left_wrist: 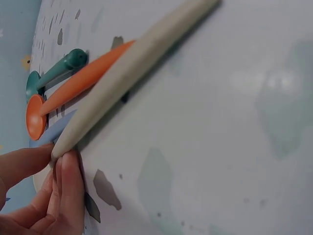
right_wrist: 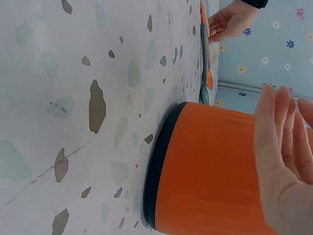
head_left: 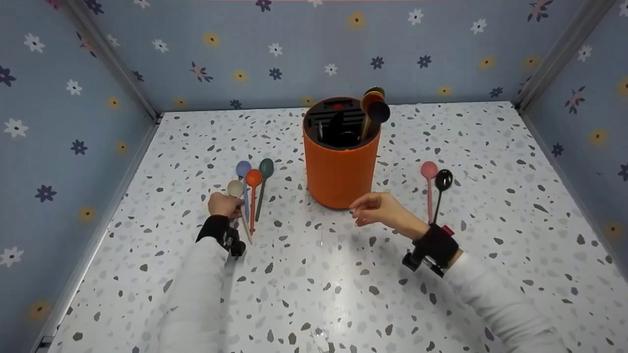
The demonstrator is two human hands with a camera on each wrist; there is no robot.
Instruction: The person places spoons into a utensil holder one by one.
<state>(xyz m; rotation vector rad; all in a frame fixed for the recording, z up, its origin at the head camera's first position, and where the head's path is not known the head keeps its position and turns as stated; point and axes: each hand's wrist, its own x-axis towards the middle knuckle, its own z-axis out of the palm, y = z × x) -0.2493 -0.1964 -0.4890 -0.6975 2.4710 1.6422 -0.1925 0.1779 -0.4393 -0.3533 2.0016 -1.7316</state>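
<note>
My left hand (head_left: pixel 224 205) pinches a beige spoon (left_wrist: pixel 117 76) by the handle near its bowl, between thumb and fingers. Right beside it lie a blue spoon (head_left: pixel 243 169), an orange spoon (head_left: pixel 253 177) and a dark green spoon (head_left: pixel 266 167), bowls pointing away from me. In the left wrist view the beige handle crosses over part of the orange one. My right hand (head_left: pixel 375 208) is held with loosely bent fingers and nothing in them, by the lower front of an orange cylindrical utensil holder (head_left: pixel 339 171). Its black slotted top holds several spoons (head_left: pixel 378 110) with bowls up.
On the right lie a pink spoon (head_left: pixel 429 170) and a black spoon (head_left: pixel 444 180), handle ends partly hidden by my right wrist. Flower-patterned panels (head_left: pixel 304 54) enclose the speckled white tabletop (head_left: pixel 314 274) at the back and both sides.
</note>
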